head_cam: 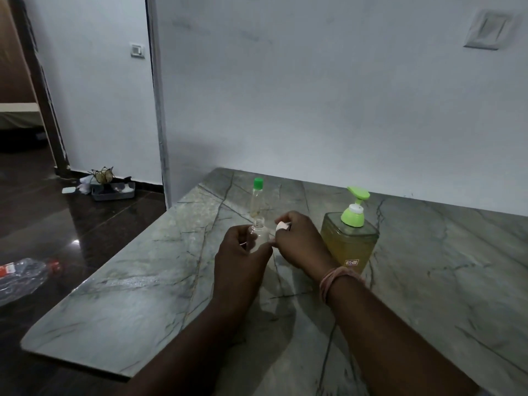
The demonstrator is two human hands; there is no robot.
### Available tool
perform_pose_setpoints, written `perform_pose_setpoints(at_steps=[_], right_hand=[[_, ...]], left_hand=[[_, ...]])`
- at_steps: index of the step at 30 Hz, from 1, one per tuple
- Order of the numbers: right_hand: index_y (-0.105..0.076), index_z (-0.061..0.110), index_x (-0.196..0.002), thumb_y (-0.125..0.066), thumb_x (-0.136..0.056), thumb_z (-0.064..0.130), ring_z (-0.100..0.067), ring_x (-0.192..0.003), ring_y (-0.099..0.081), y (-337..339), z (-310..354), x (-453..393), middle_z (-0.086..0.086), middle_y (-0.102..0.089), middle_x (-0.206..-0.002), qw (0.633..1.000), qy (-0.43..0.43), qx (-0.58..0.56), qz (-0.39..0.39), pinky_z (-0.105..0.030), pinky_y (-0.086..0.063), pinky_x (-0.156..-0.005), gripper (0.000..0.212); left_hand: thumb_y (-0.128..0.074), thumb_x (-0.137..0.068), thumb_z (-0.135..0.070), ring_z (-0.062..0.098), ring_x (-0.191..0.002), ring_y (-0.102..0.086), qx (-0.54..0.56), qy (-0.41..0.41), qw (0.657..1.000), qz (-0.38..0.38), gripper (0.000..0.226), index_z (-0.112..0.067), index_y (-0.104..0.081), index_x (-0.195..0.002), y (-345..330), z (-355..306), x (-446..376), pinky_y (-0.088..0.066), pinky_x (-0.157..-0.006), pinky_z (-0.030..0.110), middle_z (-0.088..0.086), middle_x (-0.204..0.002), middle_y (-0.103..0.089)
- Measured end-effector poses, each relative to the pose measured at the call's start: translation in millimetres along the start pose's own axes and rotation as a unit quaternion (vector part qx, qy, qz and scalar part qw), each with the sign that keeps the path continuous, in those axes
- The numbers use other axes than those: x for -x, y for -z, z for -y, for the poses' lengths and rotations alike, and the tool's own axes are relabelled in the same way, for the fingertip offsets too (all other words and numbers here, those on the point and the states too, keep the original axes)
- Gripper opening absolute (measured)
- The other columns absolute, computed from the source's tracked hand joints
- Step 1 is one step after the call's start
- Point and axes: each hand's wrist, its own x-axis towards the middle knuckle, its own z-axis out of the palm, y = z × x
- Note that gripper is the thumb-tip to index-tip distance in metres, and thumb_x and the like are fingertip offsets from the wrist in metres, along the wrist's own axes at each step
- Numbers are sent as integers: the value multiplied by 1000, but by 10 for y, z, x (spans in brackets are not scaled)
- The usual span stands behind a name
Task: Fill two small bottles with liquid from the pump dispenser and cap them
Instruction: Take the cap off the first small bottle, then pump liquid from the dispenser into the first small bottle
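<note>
A grey stone table [120, 298] stands by a white wall [314, 90], and the room is dim. The left hand [243, 252] curls round a small clear bottle [260, 231] and holds it up off the table. Its neck is open at the top. Just to the right of that grip, the right hand [300, 241] pinches a white cap [281, 226] close beside the neck, not on it. The bottle looks empty or nearly so; it is hard to tell.

Behind the held bottle stands a second bottle [256, 202] with a green cap [258, 182] on. Little can be seen inside it. To the right of the right hand stands the pump [349, 241], with yellow liquid and a green top.

So it looks like filling has barely begun, and both bottles may need liquid. The cap goes back on after.

On the dark floor [85, 224] to the left lie a crushed plastic bottle [23, 272] and a tray [113, 191].
</note>
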Motion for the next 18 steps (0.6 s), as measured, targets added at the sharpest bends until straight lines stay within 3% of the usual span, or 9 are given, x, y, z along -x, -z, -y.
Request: perform_pose_setpoints(at_steps=[3,7,10,13,15,18], right_hand=[[-61,17,-97,-60,-82,9,-16,-94,-59,-136,-141,-12,-3,-61,-105,999,17,10,-51,-21,-44,-68,17],[-62,19,-88,-62,-88,14,-16,-88,-64,-252,-234,5,1,-69,-93,995,19,39,-91,-28,-54,-74,5],[-55,20,-96,-61,-88,14,-21,-88,-65,-267,-221,21,-3,-67,-95,994,7,71,-87,-33,-55,-73,12],[-49,19,-117,-65,-87,14,-23,-102,-62,-176,-112,110,-7,-65,-112,996,28,72,-51,-33,-54,-83,34],[-54,20,-116,-64,-90,14,-19,-108,-61,-43,29,199,-3,-64,-117,991,78,89,-69,-29,-52,-85,29],[-60,24,-96,-61,-92,21,-9,-87,-66,292,318,362,6,-69,-95,964,183,110,-156,-28,-56,-72,5]], left_hand=[[-74,-82,-23,2,-102,-60,-4,7,1000,-11,41,-26,-57,-118,2,21,-10,-45,-76,16,-12,-112,-62],[-73,-82,-23,2,-104,-59,-9,14,1000,-20,43,-24,-57,-121,-11,47,-25,-44,-75,15,-9,-115,-63],[-73,-82,-23,5,-106,-59,-17,10,1000,-23,44,-23,-56,-122,-27,45,-34,-43,-76,15,-8,-117,-62],[-74,-82,-25,6,-106,-59,-10,4,1000,-20,43,-25,-56,-121,-39,45,-33,-44,-77,16,-9,-116,-62],[-74,-83,-25,5,-107,-59,-9,-6,1000,-18,43,-26,-56,-122,-35,52,-32,-45,-79,18,-10,-116,-61],[-73,-83,-29,1,-103,-60,1,-24,999,-25,39,-32,-55,-117,-44,33,-16,-47,-80,22,-18,-110,-61]])
